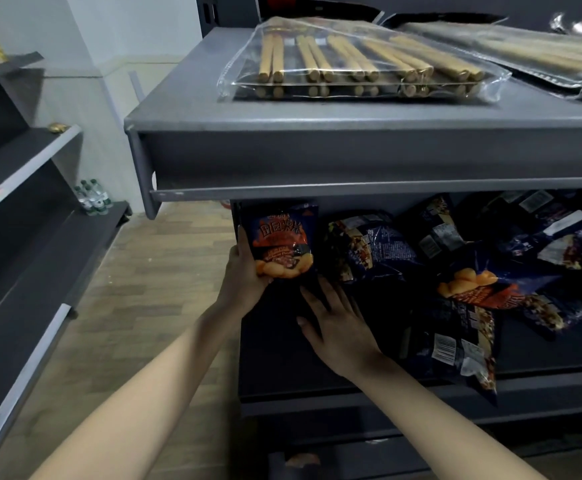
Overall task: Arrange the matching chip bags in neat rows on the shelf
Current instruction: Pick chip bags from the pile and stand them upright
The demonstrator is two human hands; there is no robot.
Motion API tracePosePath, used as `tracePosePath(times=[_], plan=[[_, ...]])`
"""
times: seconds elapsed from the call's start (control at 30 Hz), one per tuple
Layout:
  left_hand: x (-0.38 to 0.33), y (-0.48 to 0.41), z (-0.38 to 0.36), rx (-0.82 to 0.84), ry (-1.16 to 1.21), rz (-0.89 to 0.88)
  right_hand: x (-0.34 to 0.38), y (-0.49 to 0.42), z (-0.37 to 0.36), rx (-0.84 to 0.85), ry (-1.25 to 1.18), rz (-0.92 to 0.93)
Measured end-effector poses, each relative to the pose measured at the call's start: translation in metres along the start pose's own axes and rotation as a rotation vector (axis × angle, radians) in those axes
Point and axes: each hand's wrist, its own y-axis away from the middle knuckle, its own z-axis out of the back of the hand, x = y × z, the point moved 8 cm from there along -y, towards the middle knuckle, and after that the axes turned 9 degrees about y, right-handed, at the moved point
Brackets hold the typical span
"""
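- one chip bag (280,242) stands upright, then?
- yes, at the far left end of the lower shelf (275,344), front facing out, under the grey upper shelf (317,150). the person's left hand (244,275) grips it from its left side, one finger up along the edge and the rest curled round the bottom corner.
- and the right hand (338,323)?
- it is spread flat, fingers straight, palm down over the bare dark shelf floor just right of that bag. it holds nothing. whether it touches the shelf cannot be told.
- where are the other bags?
- they lie in a loose heap of bags (473,271) further right on the same shelf, tilted and overlapping, some showing barcodes, one hanging over the front lip.
- anything above?
- clear packs of biscuit sticks (351,64) lie flat on the upper shelf. off to the left, water bottles (92,199) stand on another rack (23,188) beside a wooden floor (165,271)
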Motion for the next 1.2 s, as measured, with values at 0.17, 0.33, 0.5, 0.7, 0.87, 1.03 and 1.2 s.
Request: tracePosePath(times=[0.17, 0.33, 0.5, 0.7, 0.87, 1.03, 1.2], plan=[[0.000, -0.013, -0.002, -0.027, -0.049, 0.008, -0.001, 0.010, -0.019, 0.089, 0.019, -0.011], [-0.004, -0.022, -0.003, -0.038, -0.053, -0.029, 0.000, 0.010, -0.020, 0.033, 0.011, -0.034], [-0.009, -0.023, -0.007, -0.045, -0.051, -0.031, -0.002, 0.011, -0.020, 0.056, 0.030, -0.044], [-0.003, -0.013, -0.003, -0.042, -0.062, -0.032, -0.001, 0.011, -0.021, 0.051, 0.029, -0.043], [-0.014, 0.004, 0.005, -0.070, -0.163, -0.064, 0.000, 0.010, -0.019, 0.039, 0.037, -0.037], [-0.044, 0.015, 0.005, -0.105, -0.185, -0.201, 0.003, 0.022, 0.000, -0.030, -0.062, -0.004], [-0.098, 0.028, -0.013, -0.089, -0.150, -0.379, -0.007, 0.045, 0.063, -0.432, -0.024, 0.051]])
